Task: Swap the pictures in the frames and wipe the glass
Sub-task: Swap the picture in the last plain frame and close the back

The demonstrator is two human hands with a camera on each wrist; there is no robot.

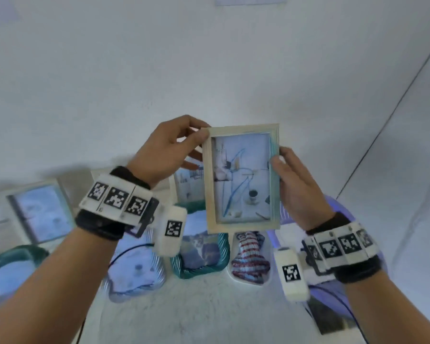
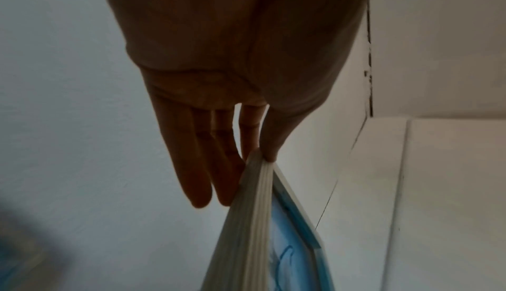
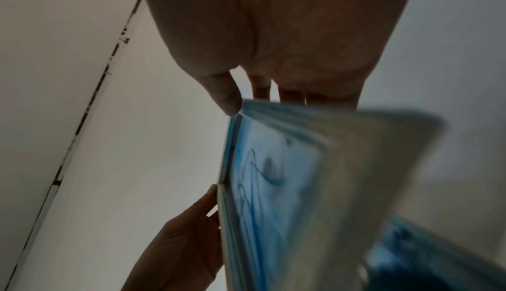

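Both hands hold one pale wooden picture frame [image 1: 242, 178] upright in the air, in front of a white wall [image 1: 209, 65] and above the table [image 1: 209, 309]. Left hand [image 1: 168, 147]: thumb on the front of the frame's upper left corner, fingers [image 2: 197, 165] nearly straight behind it, so the corner is pinched between thumb and fingers; the left wrist view shows the frame's ribbed side edge [image 2: 246, 230] running down from that pinch. Right hand [image 1: 297, 184]: thumb on the front of the right edge at mid-height, the other fingers [image 3: 291, 94] passing behind the frame, gripping that edge; in the right wrist view the frame [image 3: 287, 187] is blurred. Picture [image 1: 241, 176] sits in the frame, front towards the head camera: pale ground, blue curved strokes, a small dark cup near the lower right. On the table below: a teal ribbed frame [image 1: 201, 254] with a picture in it, a light ribbed frame [image 1: 134, 271] to its left, a red-and-white striped cloth [image 1: 250, 256] to its right, and a lilac container [image 1: 343, 214] behind the right wrist. More frames stand against the wall at left [image 1: 40, 214] and behind the held frame [image 1: 188, 184]. Each wrist carries a band with black-and-white markers.
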